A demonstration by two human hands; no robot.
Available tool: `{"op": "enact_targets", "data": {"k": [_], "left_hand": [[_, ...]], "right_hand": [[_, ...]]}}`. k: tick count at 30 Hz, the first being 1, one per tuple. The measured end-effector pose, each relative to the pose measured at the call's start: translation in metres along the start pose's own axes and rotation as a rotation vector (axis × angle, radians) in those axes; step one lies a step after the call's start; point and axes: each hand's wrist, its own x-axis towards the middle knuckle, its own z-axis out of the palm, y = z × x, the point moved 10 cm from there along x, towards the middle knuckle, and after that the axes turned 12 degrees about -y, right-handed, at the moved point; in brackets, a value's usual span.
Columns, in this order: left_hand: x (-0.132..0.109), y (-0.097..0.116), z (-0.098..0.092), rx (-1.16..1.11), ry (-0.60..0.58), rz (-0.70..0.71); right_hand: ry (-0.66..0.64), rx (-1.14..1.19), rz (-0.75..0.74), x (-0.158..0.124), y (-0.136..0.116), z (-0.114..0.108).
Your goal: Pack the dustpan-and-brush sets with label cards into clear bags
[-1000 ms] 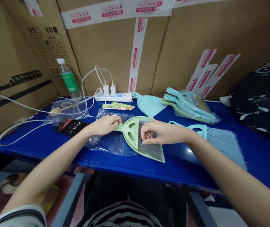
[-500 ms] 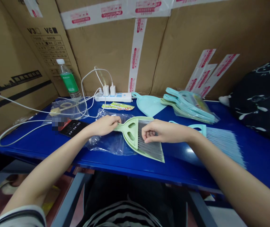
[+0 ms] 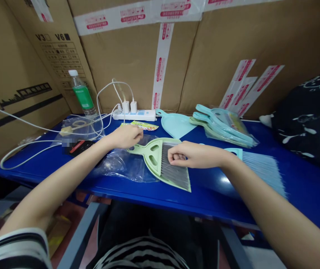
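Note:
A light green dustpan [image 3: 176, 184] lies on the blue table with a matching green hand brush [image 3: 153, 157] nested in it, its grey bristles facing right. My right hand [image 3: 186, 155] is curled into a loose fist over the bristles; nothing shows in it. Just above the green handles is my left hand [image 3: 129, 136], fingers closed and pointing down. Its fingertips are near a clear plastic bag [image 3: 129, 170] that lies partly under the dustpan. Whether they pinch anything is hidden. A colourful card [image 3: 145, 126] lies behind the left hand.
To the right lies a blue brush [image 3: 263, 166]. Behind are a blue dustpan [image 3: 176, 125] and a stack of bagged dustpan sets [image 3: 224, 125]. A power strip [image 3: 145, 115] with white cables, a bottle [image 3: 83, 97] and a phone [image 3: 80, 147] occupy the left. Cardboard [image 3: 129, 56] walls the back.
My left hand has come off the green handle and moved up and slightly left. The green set has shifted slightly left. My right hand stays over the bristles.

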Motion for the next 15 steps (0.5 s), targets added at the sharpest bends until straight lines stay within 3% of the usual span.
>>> {"op": "enact_targets", "data": {"k": [5,8,15], "left_hand": [[0.039,0.008,-0.006,0.242,-0.053,-0.115],[0.06,0.016,-0.007,0.269,-0.045,-0.114],[0.083,0.024,-0.004,0.304,-0.002,-0.102]], "right_hand": [[-0.044,-0.02,0.071,-0.001,0.006,0.003],[-0.061,-0.038,0.106,-0.002,0.01,0.004],[-0.102,-0.039,0.18,-0.008,0.018,0.007]]}}
